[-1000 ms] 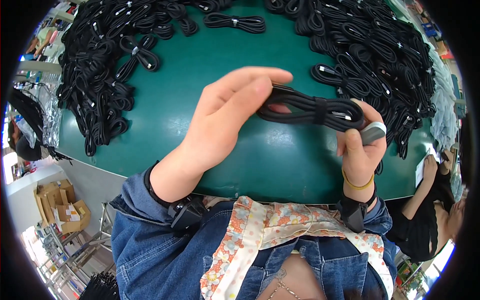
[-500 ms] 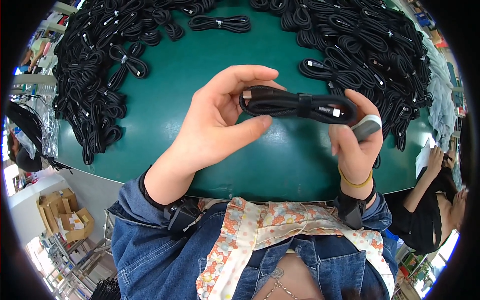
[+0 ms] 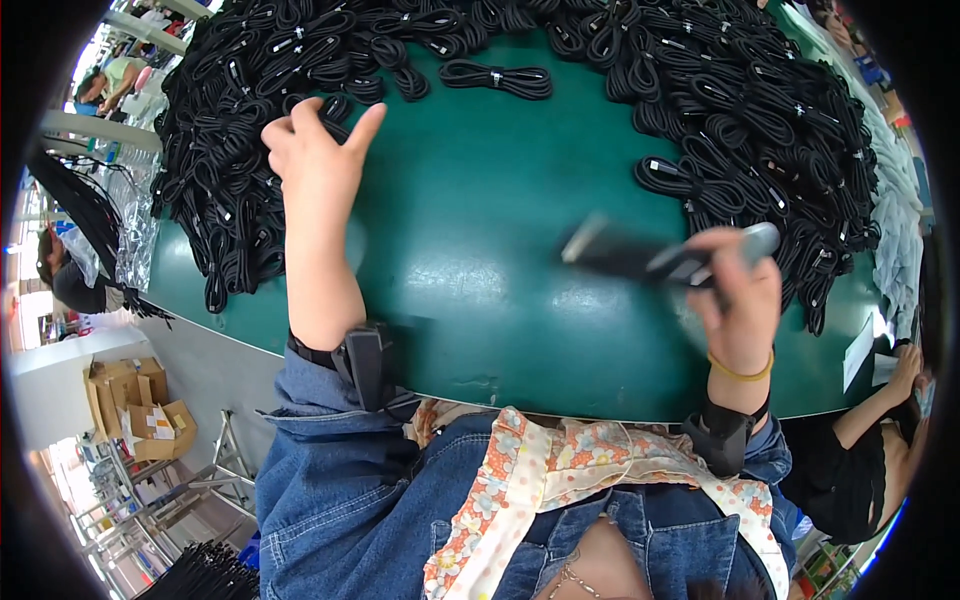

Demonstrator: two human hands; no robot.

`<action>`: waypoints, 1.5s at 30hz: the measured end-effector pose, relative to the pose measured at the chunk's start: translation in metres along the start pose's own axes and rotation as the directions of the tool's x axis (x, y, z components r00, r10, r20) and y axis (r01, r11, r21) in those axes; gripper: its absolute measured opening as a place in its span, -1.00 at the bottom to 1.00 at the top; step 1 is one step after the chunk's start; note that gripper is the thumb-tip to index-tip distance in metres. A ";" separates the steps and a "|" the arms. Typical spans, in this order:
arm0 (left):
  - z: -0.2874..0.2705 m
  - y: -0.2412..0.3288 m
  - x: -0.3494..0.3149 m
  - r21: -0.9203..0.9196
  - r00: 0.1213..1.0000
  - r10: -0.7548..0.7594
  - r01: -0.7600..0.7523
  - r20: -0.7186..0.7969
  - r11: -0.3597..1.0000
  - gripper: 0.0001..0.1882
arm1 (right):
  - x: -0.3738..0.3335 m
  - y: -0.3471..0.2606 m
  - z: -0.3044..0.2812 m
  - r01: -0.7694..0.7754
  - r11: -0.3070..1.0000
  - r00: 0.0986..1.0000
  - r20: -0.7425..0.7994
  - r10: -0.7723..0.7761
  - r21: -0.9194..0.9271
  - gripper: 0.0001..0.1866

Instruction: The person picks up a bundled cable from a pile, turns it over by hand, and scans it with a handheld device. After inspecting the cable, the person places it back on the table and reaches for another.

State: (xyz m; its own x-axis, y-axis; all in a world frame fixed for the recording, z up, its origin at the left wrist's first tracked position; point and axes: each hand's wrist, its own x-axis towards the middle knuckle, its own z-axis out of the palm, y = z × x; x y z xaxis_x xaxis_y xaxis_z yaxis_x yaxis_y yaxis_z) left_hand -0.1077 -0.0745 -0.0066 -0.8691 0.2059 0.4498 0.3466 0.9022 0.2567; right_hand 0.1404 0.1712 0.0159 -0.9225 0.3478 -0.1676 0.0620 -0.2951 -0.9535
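My right hand, on the right over the table, is closed on a coiled black cable, which is blurred and points to the left. A small grey-and-white rounded object also sits at this hand's fingers; its kind is unclear. At the upper left, my left hand reaches to the edge of the left pile, thumb spread away from the fingers. Just behind it lies another coiled cable, partly hidden by the hand; nothing shows held in this hand.
Black coiled cables are heaped in a left pile and a right pile on the green table. A single coiled cable lies at the far middle. Another person's arm is at the right edge; cardboard boxes stand lower left.
My left hand has let go of the coiled cable and moved up and left to the pile. My right hand keeps the cable and has shifted slightly right and down.
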 end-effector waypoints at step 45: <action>-0.015 0.098 -0.075 -0.111 0.419 0.673 0.886 0.610 -0.451 -0.76 | 0.004 0.009 0.017 0.089 0.995 0.995 0.030 -0.091 0.048 -0.65</action>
State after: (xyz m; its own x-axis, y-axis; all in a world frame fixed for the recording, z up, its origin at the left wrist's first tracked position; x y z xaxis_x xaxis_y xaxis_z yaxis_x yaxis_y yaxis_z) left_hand -0.0034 -0.0071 -0.0026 -0.3460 0.9243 -0.1613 -0.8870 -0.2663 0.3772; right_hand 0.1302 0.1545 0.0107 -0.9354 0.3460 -0.0727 -0.0388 -0.3050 -0.9516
